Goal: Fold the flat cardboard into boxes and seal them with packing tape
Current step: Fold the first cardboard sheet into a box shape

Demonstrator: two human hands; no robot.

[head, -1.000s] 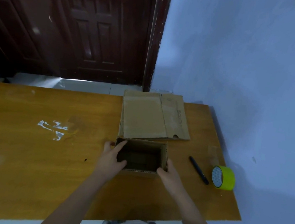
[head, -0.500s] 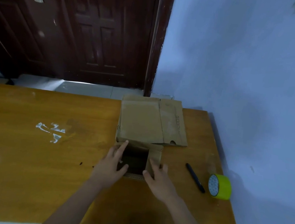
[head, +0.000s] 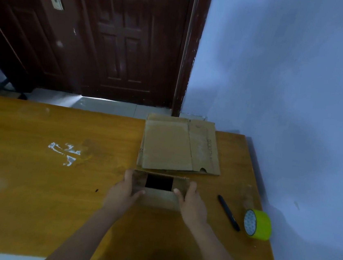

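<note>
on the wooden table (head: 30, 199), in the head view, a small cardboard box (head: 159, 189) sits close to the person, just in front of a stack of flat cardboard (head: 177, 145) that lies against the far edge near the wall. the box's top is partly closed: flaps lie inward from the left, the right and the near side, leaving a dark rectangular opening in the middle. the left hand (head: 124, 193) grasps the box's left end, fingers wrapped over the top edge onto the left flap and the thumb laid on the near flap. the right hand (head: 191, 202) grasps the right end in the same way, fingers over the right flap and the thumb pressing the near flap beside the opening. both forearms reach in from the bottom of the view.

to the right of the box, apart from it, a black marker (head: 228, 212) lies slanted on the table. just beyond the marker, near the table's right edge, a roll of yellow-green packing tape (head: 259, 224) stands on its edge, its core facing left. white scuff marks (head: 64, 153) show on the tabletop to the left of the cardboard. behind the table stand a dark brown door (head: 112, 37) and a pale blue wall (head: 288, 89).
</note>
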